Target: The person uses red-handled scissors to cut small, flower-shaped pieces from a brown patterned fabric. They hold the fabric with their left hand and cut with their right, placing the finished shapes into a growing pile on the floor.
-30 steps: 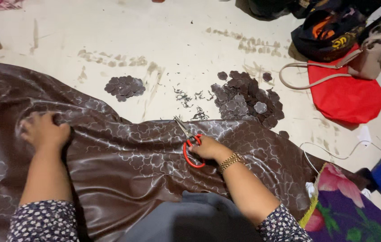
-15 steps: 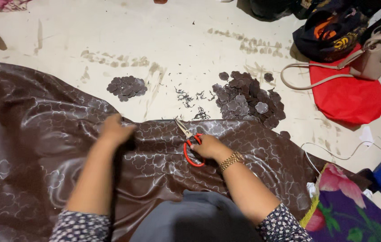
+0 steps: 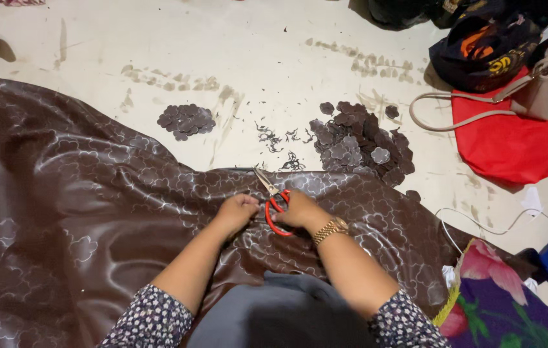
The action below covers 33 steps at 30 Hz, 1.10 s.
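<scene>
Right hand point(image 3: 298, 211) is gripping red-handled scissors point(image 3: 273, 201), blades slightly apart at the brown patterned cloth's point(image 3: 94, 212) far edge on the floor, left hand point(image 3: 238, 211) fisted, pinning cloth alongside; keeping it taut should give cleaner cuts.

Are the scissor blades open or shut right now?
Shut, as far as shows: the scissors in the right hand show one narrow silver point over the brown fabric, with no gap between blades.
</scene>
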Motion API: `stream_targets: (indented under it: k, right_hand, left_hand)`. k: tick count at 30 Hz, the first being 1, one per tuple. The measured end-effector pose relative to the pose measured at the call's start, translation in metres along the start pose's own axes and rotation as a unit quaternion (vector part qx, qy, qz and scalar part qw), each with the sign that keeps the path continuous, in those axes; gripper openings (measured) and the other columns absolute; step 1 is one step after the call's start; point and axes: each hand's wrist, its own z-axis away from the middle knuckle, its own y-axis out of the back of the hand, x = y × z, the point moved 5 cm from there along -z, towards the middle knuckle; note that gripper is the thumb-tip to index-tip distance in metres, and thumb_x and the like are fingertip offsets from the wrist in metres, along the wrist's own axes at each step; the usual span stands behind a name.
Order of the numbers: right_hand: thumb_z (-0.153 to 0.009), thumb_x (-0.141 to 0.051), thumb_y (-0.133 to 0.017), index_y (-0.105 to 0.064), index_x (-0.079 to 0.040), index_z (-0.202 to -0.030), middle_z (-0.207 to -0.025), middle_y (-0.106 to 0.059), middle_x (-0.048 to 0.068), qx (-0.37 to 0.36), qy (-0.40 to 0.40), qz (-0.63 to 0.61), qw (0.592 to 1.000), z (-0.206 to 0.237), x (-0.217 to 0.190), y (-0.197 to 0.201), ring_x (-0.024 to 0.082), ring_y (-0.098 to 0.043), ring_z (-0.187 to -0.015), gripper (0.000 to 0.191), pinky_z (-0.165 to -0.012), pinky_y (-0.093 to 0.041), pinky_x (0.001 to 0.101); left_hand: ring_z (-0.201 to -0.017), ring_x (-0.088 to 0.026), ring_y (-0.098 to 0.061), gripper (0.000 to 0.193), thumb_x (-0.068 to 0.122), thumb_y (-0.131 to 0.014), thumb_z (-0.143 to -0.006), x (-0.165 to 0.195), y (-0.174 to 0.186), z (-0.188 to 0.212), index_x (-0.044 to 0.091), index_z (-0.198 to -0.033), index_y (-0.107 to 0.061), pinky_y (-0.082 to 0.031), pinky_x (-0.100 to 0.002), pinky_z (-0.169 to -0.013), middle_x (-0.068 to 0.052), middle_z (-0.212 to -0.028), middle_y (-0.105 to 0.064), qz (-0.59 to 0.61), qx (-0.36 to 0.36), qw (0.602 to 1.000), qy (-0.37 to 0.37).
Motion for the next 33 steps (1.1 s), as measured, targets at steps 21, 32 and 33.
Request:
stream_targets:
  k: [21,32,33]
  right_hand:
    - [-0.105,-0.045,-0.065,-0.06,-0.004,-0.121,-0.09,-0.058,0.0,0.254,0.178,-0.595,0.741,0.062,0.105,0.123,0.012,-0.051,-0.071,0.044,-0.062,-0.039,0.0276]
    - [-0.101,-0.06,-0.051,-0.063,-0.005,-0.108,-0.078,-0.053,0.002,0.122,0.163,-0.772,0.602,0.016,0.138,0.072,0.013,-0.047,-0.063,0.056,-0.058,-0.037,0.0272]
    - [-0.102,-0.059,-0.051,-0.062,-0.005,-0.109,-0.079,-0.052,0.001,0.123,0.167,-0.765,0.61,0.014,0.136,0.071,0.012,-0.047,-0.063,0.055,-0.058,-0.037,0.027]
  left_hand:
    - [-0.096,-0.028,-0.072,0.019,0.016,-0.071,-0.084,0.098,-0.069,-0.043,0.01,-0.102,-0.076,-0.056,-0.038,-0.086,-0.012,-0.102,-0.075,-0.199,0.066,0.946,-0.247]
    - [-0.121,-0.038,-0.061,0.041,0.003,-0.056,-0.088,0.126,-0.157,-0.082,0.011,-0.125,-0.069,-0.051,-0.045,-0.099,-0.019,-0.134,-0.063,-0.327,0.076,0.871,-0.359]
    - [-0.118,-0.039,-0.061,0.04,0.004,-0.056,-0.087,0.129,-0.158,-0.083,0.012,-0.124,-0.069,-0.051,-0.046,-0.095,-0.02,-0.134,-0.062,-0.346,0.081,0.864,-0.357]
